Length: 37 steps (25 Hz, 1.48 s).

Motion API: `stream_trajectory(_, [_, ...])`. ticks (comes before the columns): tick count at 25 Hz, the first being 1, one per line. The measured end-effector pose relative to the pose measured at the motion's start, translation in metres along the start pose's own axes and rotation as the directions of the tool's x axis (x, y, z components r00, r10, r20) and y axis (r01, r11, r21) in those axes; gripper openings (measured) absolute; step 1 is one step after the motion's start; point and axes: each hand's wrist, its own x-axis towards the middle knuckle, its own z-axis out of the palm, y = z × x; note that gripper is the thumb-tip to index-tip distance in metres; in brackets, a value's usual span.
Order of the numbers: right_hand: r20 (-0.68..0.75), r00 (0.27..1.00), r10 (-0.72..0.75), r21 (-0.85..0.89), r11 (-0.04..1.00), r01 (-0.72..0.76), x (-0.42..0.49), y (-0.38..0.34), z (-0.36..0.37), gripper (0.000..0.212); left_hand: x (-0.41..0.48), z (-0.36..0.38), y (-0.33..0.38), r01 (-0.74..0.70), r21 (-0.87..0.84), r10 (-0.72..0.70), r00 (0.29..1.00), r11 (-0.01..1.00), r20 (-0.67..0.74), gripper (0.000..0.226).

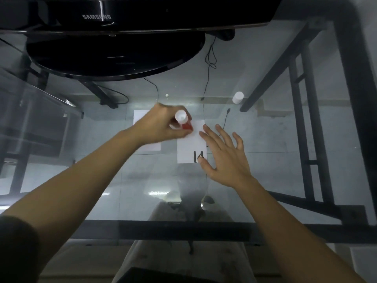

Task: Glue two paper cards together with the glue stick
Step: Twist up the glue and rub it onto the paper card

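Two white paper cards lie on the glass table. The right card (188,148) has black marks near its front edge. The left card (140,117) is partly hidden under my left hand. My left hand (163,125) grips the glue stick (182,120), white with a red band, tilted down onto the far end of the right card. My right hand (222,154) rests with fingers spread on the right edge of that card, the thumb on the black marks.
A white cap (238,97) stands on the glass at the back right. A black monitor (114,17) with a round base (114,58) fills the back of the glass table (155,180). Cables and black table frame bars show through the glass.
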Motion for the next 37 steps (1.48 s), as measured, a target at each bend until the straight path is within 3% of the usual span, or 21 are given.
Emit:
stream_trajectory(3, [-0.003, 1.0, 0.0, 0.002, 1.0, 0.0, 0.0, 0.0, 0.0, 0.065, 0.007, -0.005, -0.008, 0.074, -0.01, -0.075, 0.991, 0.997, -0.114, 0.026])
stream_trajectory(8, [0.002, 1.0, 0.011, -0.01, 1.0, -0.011, 0.0, -0.001, -0.001, 0.069, -0.02, 0.019, 0.01, 0.002, -0.081, 0.0, 1.0, 0.997, 0.028, 0.025])
stream_trajectory(10, [0.007, 1.0, 0.01, -0.001, 1.0, -0.01, 0.0, -0.001, -0.001, 0.068, -0.011, 0.015, 0.008, 0.038, -0.085, -0.035, 0.999, 0.996, 0.03, 0.026])
stream_trajectory(15, [0.017, 1.0, 0.015, -0.014, 1.0, -0.014, 0.0, -0.001, -0.001, 0.069, 0.011, 0.004, 0.0, 0.095, -0.064, -0.104, 0.982, 0.993, -0.157, 0.024])
stream_trajectory(21, [0.047, 0.999, 0.018, -0.049, 0.999, -0.016, -0.001, -0.002, -0.002, 0.07, -0.012, 0.019, 0.011, 0.059, -0.054, -0.058, 0.998, 0.997, 0.014, 0.025])
stream_trajectory(27, [0.102, 0.995, 0.02, -0.027, 0.999, -0.017, -0.001, -0.002, -0.004, 0.073, 0.014, 0.003, 0.001, 0.144, -0.019, -0.145, 0.975, 0.989, -0.169, 0.026])
stream_trajectory(30, [0.125, 0.991, 0.05, 0.001, 0.999, -0.051, 0.001, -0.001, -0.004, 0.079, -0.002, 0.014, 0.011, 0.089, -0.092, -0.097, 0.992, 0.992, -0.084, 0.023])
stream_trajectory(34, [0.119, 0.99, 0.071, -0.013, 0.997, -0.07, 0.0, -0.004, -0.002, 0.079, 0.001, 0.019, 0.014, 0.093, -0.055, -0.092, 0.996, 0.994, 0.019, 0.026])
stream_trajectory(37, [0.121, 0.989, 0.081, -0.019, 0.997, -0.08, 0.0, -0.004, -0.001, 0.08, 0.019, 0.011, 0.009, 0.111, -0.022, -0.113, 0.987, 0.994, -0.113, 0.025])
